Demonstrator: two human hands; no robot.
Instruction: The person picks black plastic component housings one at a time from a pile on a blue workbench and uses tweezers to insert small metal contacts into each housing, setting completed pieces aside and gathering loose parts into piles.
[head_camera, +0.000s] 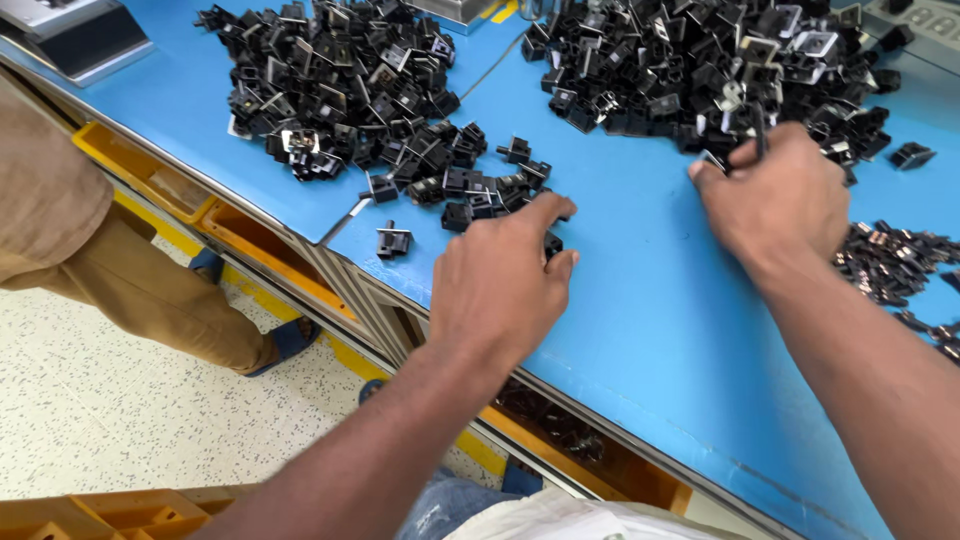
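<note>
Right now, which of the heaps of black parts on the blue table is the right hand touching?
The right hand touches the large heap at the top right. The left heap lies apart, nearer the left hand; the small dark pile sits beside the wrist.

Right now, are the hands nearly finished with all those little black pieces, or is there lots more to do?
Lots more. A small row of flat dark pieces at the right edge looks already sorted. The left hand pinches one black part from the scattered ones, and the right hand grips another at the right heap. That heap and the left heap on the blue table remain big.
</note>
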